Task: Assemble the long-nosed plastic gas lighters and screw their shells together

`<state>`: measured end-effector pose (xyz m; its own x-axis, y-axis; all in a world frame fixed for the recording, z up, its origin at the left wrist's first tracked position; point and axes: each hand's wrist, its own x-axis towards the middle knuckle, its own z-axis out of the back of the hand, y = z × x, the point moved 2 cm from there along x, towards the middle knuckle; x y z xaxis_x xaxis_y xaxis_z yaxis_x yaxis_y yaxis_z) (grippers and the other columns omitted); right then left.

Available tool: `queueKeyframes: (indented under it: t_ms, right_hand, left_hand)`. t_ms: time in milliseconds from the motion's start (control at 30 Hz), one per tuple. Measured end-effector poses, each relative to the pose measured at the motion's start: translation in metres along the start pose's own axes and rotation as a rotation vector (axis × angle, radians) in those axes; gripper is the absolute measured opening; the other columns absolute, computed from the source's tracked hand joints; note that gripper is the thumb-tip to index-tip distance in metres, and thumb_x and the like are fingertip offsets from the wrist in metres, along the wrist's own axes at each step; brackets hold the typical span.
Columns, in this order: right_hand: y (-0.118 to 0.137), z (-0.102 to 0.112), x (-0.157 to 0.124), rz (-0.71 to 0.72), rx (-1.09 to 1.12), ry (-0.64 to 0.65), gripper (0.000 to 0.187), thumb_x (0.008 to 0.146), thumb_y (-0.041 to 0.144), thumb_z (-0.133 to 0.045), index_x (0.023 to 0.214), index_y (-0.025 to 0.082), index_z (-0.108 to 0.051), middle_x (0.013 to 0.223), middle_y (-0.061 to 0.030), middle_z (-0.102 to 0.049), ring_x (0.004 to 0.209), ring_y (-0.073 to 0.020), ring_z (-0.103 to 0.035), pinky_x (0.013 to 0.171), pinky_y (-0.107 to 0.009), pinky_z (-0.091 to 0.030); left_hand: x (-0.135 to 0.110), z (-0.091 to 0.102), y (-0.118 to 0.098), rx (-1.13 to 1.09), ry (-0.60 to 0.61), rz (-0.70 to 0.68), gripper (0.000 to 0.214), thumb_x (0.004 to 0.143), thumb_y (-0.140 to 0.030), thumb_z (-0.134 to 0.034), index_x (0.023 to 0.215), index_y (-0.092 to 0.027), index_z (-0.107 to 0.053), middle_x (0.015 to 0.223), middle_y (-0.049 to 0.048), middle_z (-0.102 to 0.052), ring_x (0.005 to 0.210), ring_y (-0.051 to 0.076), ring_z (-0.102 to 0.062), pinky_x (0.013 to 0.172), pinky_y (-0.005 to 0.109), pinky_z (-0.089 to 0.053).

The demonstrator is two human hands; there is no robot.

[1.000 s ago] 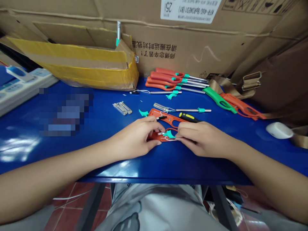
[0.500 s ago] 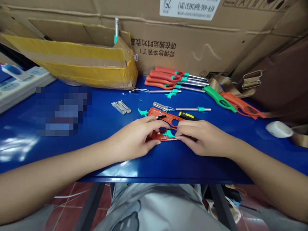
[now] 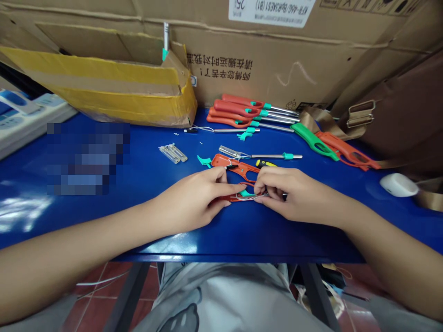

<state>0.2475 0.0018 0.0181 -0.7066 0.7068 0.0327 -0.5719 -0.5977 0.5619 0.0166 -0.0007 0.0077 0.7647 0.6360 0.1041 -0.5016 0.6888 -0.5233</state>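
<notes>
On the blue table (image 3: 145, 184) lies an open orange lighter shell (image 3: 238, 168) with a teal trigger (image 3: 246, 193) and thin wires in it. My left hand (image 3: 197, 200) is closed on the shell's near left part, fingertips pressing it down. My right hand (image 3: 290, 193) pinches the metal tube end at the shell's right side, next to the teal trigger. A black and yellow screwdriver (image 3: 266, 163) lies just behind my right hand.
Finished orange lighters (image 3: 238, 110) are stacked at the back, a green one (image 3: 313, 140) and another orange one (image 3: 346, 150) to the right. A loose metal tube (image 3: 263, 156), small clear parts (image 3: 173, 153), a yellow-taped carton (image 3: 114, 87) and a white object (image 3: 398, 184) sit around.
My left fingers have slid right over the shell toward the teal trigger. My right hand has curled tighter and now pinches the metal piece at the shell's edge.
</notes>
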Motion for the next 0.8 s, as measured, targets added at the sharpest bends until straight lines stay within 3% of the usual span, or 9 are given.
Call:
queueKeyframes:
  t_ms: [800]
  right_hand:
    - [0.0019,0.0024,-0.0045,-0.031,-0.094,-0.036,0.008,0.092,0.018,-0.066,0.085,0.017,-0.068,0.080,-0.0025,-0.059,0.071,-0.0145,-0.055,0.065,-0.028,-0.042]
  left_hand:
    - [0.0004,-0.0003,0.0008,-0.004,0.026,0.019,0.045,0.095,-0.012,-0.056,0.138,-0.023,-0.062,0.097,0.0048,-0.054,0.084,0.017,-0.055,0.078,0.030,-0.050]
